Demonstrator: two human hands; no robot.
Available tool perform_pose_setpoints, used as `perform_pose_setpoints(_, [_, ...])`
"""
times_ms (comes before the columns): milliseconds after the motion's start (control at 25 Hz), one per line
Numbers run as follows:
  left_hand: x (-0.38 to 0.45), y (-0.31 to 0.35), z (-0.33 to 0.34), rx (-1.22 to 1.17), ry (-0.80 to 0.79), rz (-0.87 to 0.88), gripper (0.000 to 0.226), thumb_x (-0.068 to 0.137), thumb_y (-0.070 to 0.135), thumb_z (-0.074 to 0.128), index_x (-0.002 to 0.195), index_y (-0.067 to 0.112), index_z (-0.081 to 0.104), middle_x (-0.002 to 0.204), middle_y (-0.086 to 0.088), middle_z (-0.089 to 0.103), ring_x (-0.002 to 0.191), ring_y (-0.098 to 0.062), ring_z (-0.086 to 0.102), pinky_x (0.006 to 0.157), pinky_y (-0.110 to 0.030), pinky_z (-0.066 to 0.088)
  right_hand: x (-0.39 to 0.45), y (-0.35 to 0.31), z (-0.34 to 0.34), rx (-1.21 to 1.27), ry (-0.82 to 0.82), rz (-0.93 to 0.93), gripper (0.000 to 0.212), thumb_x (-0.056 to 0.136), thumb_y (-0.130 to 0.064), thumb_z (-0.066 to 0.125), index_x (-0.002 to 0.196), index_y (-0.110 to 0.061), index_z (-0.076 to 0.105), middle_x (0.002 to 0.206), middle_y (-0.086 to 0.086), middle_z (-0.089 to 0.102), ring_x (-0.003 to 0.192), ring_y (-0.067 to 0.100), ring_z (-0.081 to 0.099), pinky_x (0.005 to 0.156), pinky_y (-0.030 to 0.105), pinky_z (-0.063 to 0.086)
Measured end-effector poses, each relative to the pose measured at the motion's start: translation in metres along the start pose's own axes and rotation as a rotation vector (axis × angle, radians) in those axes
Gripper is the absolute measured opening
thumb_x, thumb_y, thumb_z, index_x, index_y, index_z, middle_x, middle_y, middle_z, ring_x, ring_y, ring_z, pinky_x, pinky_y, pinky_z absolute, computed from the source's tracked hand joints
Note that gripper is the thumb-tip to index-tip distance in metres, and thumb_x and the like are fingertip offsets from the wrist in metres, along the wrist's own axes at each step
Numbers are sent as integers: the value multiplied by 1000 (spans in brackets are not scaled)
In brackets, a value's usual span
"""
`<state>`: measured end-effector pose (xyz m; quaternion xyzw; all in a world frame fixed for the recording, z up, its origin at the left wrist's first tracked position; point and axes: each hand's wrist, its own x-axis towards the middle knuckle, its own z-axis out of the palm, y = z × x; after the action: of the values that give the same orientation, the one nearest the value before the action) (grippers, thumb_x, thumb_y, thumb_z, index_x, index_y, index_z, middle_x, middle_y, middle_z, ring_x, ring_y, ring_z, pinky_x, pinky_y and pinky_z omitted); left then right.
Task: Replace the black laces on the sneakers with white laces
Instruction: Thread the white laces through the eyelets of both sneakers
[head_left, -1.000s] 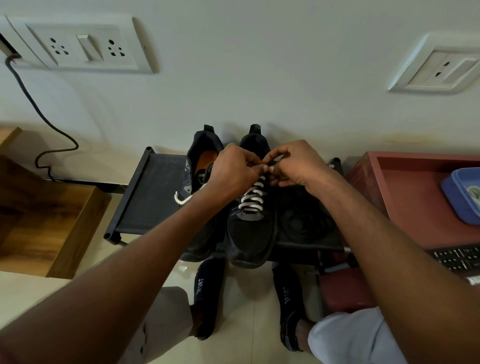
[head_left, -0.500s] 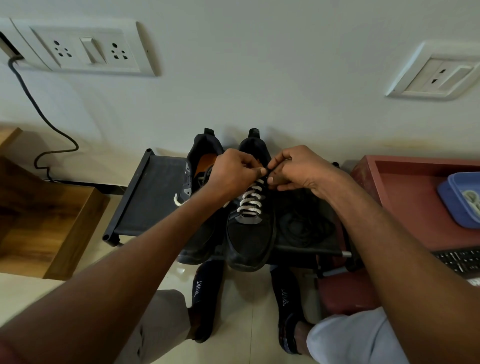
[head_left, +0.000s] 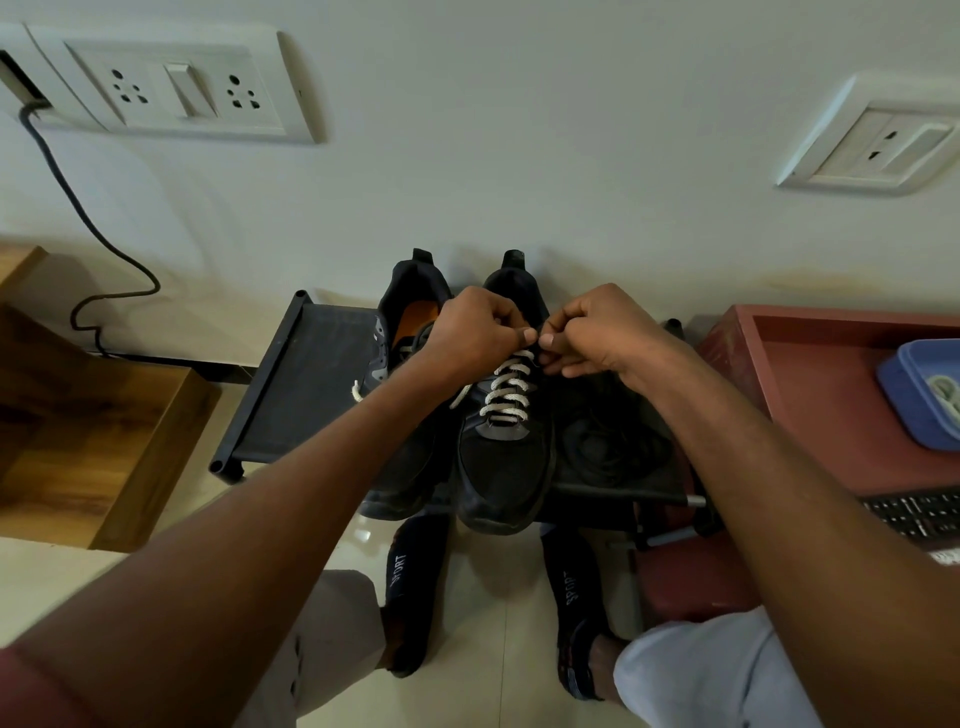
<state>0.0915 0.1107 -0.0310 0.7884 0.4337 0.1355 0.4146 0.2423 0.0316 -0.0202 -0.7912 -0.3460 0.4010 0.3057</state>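
Saw left hand and right hand each pinching white lace at 12 o'clock of right sneaker. Risk, I judged: uneven pull slackening crossings, lace end slipping back through eyelet.

Two black sneakers are sitting side by side on a dark rack, toes pointing at the person. The right sneaker is wearing a white lace crossing up its front. The left sneaker is showing an orange inside, with a white lace end hanging beside it.
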Motion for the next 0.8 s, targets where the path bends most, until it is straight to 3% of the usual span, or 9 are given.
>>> perform_pose_setpoints(200, [0,0,-1,-30,-5,-22,17,89,23,79,74,16,75,71,3,70,70,-8,62,72,-30,54,-7,-8,-3,140,-58,136,12,103,-8,59,104,-6,71,84,13,79,71,21,78,71,32,62])
perform_pose_setpoints(360, [3,0,-5,-33,-52,-41,17,91,23,77,75,17,75,75,6,72,74,-7,65,73,-28,54,-11,-9,-5,141,-106,127,19,97,-22,74,99,-4,71,87,15,79,79,25,79,74,35,62])
perform_pose_setpoints(480, [4,1,-11,-14,-98,-39,12,94,21,72,87,14,78,84,2,74,83,-10,67,75,-26,51,-8,-7,-4,141,-86,95,16,91,-13,81,99,-2,73,86,16,79,77,26,80,78,38,62])
perform_pose_setpoints(640, [3,1,-18,23,-179,21,13,90,25,79,100,17,79,94,4,75,91,-6,67,83,-23,51,-7,-8,-5,101,-55,61,7,93,-5,72,98,-2,74,81,13,79,76,25,80,79,39,63])
perform_pose_setpoints(800, [3,2,-18,98,-175,31,12,88,28,81,88,17,78,82,7,72,77,-1,63,70,-17,45,-3,-5,-1,50,-59,40,6,99,-4,66,98,-2,71,84,15,79,75,23,80,75,38,63])
